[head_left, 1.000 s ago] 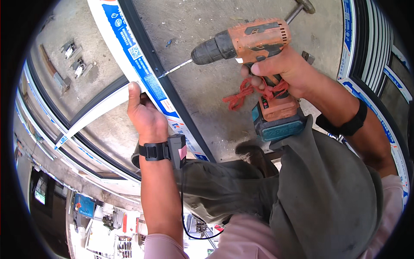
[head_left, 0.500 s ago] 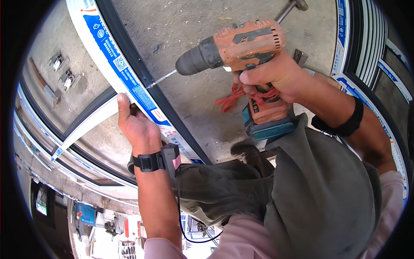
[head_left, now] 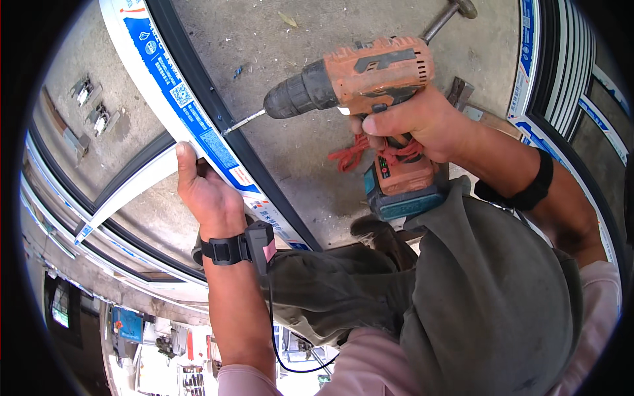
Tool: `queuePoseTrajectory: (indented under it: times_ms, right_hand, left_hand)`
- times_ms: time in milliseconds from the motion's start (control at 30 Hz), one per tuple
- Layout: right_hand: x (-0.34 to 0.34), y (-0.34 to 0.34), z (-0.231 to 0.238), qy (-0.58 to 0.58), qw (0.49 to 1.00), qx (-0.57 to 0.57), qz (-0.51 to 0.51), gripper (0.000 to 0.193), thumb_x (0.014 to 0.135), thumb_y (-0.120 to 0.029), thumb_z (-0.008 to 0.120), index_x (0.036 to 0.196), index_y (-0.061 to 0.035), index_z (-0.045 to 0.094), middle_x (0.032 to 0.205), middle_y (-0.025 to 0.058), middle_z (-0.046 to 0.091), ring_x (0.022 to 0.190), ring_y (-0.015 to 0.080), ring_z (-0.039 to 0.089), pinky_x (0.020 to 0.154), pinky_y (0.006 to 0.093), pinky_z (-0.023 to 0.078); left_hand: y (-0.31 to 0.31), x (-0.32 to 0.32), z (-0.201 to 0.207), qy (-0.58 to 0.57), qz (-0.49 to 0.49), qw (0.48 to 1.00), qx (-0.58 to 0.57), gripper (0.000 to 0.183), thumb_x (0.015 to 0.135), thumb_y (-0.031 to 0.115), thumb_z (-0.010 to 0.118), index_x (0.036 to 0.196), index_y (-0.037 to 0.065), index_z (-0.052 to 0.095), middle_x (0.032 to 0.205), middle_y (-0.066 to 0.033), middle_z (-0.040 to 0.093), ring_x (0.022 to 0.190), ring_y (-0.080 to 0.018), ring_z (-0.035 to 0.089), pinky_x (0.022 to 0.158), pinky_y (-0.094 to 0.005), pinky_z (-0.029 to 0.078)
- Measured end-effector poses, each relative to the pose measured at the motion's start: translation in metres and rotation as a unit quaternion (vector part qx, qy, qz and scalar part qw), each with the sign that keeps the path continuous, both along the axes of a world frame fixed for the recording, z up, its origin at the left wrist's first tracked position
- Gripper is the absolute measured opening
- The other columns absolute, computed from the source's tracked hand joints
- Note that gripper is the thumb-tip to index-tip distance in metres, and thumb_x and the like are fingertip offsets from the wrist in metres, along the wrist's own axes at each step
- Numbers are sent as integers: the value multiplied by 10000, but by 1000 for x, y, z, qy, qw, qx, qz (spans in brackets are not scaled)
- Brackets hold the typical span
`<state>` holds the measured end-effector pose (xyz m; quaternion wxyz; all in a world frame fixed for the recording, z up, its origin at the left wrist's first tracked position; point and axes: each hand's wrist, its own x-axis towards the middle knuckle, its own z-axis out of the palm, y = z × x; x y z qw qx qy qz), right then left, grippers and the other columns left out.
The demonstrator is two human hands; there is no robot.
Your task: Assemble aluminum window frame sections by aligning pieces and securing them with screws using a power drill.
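Observation:
My right hand (head_left: 419,125) is wrapped round the handle of an orange and black cordless drill (head_left: 380,72), held sideways with its chuck to the left. A long thin bit (head_left: 247,121) runs from the chuck to the dark outer edge of a window frame (head_left: 175,82), and its tip meets that edge. Blue and white printed film covers the frame's face. Where a white crossbar (head_left: 135,185) joins the frame, my left hand (head_left: 211,201) grips it, thumb up and fingers hidden behind. A red cord (head_left: 350,153) is tied about the drill's handle.
A hammer (head_left: 452,16) lies on the concrete floor beyond the drill. More film-covered frames (head_left: 522,86) stand at the right, and others lie at the left. Small metal parts (head_left: 92,105) rest on the floor seen through the frame. My knee (head_left: 475,264) is close below the drill.
The drill has shifted slightly left and down, its bit still at the frame's edge. Its chuck, smooth-looking before, now shows distinct ridges. My left hand keeps its grip.

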<state>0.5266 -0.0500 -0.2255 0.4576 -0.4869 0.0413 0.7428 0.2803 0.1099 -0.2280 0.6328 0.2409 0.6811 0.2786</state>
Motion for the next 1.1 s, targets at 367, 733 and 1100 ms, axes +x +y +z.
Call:
queuePoseTrajectory:
  times_ms: [367,733,1100]
  right_hand:
    - [-6,1,2,3,999,-28,37,251,773,-62,651,1016,-15,612,854,68,625,660,141,581,620,283,489]
    - [-8,3,5,43,998,-52,-10,260,784,-27,611,1044,-13,608,913,86,641,716,148,593,656,298,497]
    - [-20,3,11,7,998,-54,19,218,783,-82,618,991,-18,611,862,59,626,691,139,589,631,274,480]
  left_hand:
    - [0,5,6,-26,17,999,-14,338,941,306,590,1097,7,604,1023,-100,655,947,-198,629,892,-343,501]
    - [0,6,2,-14,17,999,-27,445,929,321,597,1234,3,538,1168,-117,608,1082,-218,569,979,-355,435]
    - [1,8,5,-29,34,999,-21,347,925,291,615,1126,9,593,1032,-103,639,946,-194,613,882,-339,502]
